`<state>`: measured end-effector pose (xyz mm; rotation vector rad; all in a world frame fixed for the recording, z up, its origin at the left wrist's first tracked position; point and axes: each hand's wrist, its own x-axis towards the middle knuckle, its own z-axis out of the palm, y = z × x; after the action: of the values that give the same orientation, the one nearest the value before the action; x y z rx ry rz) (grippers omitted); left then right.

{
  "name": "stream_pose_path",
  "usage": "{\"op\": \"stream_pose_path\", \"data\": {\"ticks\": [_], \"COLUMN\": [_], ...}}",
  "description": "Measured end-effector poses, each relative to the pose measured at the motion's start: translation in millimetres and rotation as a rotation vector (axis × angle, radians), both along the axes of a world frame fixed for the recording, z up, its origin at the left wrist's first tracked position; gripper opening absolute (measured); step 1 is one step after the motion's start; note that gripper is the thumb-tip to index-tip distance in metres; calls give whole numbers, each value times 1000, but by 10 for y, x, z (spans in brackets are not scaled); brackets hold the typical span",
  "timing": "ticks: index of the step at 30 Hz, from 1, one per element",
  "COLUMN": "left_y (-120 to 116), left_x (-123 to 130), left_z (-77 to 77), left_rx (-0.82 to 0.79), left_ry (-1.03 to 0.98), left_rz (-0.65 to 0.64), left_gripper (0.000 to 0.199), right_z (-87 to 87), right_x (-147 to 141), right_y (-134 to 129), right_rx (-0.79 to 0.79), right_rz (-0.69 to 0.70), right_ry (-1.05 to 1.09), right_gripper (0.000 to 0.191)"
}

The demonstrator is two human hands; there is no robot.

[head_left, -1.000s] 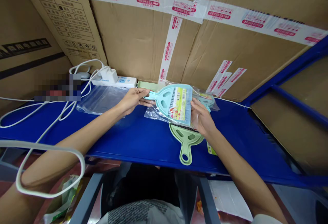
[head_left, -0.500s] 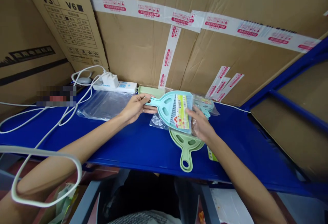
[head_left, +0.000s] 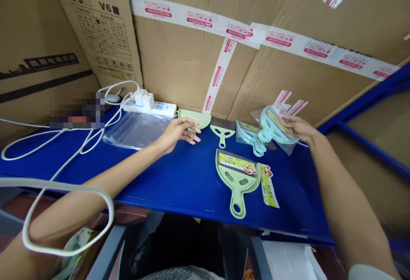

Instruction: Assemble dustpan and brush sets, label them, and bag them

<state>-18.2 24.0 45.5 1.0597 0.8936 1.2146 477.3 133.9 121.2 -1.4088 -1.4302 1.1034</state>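
Note:
My right hand (head_left: 297, 127) grips a bagged light-blue dustpan and brush set (head_left: 276, 124) by its wide end, at the back right of the table. Another bagged blue set (head_left: 251, 137) lies just left of it. My left hand (head_left: 182, 134) is empty with fingers apart, near a green dustpan (head_left: 195, 118) that it partly hides. A green brush (head_left: 222, 132) with dark bristles lies at the back middle. Closer to me, a green dustpan and brush set (head_left: 237, 182) bears a printed label card (head_left: 237, 163). A loose label card (head_left: 268, 186) lies to its right.
Clear plastic bags (head_left: 137, 130) lie at the back left, before a white power strip (head_left: 163, 109). White cables (head_left: 92, 143) loop across the left side, one hanging over my left forearm. Large cardboard boxes (head_left: 179, 58) wall off the blue table (head_left: 179, 182).
My left hand has let go of the blue set's handle. My right hand has carried the set right and back, uncovering the green brush and the labelled green set.

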Motion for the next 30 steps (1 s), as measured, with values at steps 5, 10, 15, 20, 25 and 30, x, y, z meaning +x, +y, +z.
{"op": "stream_pose_path", "data": {"ticks": [5, 10, 15, 20, 25, 30], "left_y": [-30, -19, 0, 46, 101, 97], "left_x": [67, 52, 30, -3, -48, -38], "left_z": [-7, -33, -41, -44, -61, -62], "left_rx": [-23, 0, 44, 104, 194, 257], "left_ry": [47, 83, 92, 115, 151, 198], "left_rz": [-31, -43, -27, 6, 99, 109], "left_gripper": [8, 9, 9, 10, 8, 3], "right_z": [-152, -330, -480, -334, -421, -750], "right_x": [-156, -467, -686, -805, -991, -1054], "right_y": [356, 592, 530, 1, -684, -828], "right_rx": [32, 196, 379, 570, 626, 591], "right_rz": [151, 168, 63, -28, 105, 162], "right_ry": [-559, -750, -859, -982, -1001, -1045], "right_gripper": [41, 30, 28, 38, 51, 71]}}
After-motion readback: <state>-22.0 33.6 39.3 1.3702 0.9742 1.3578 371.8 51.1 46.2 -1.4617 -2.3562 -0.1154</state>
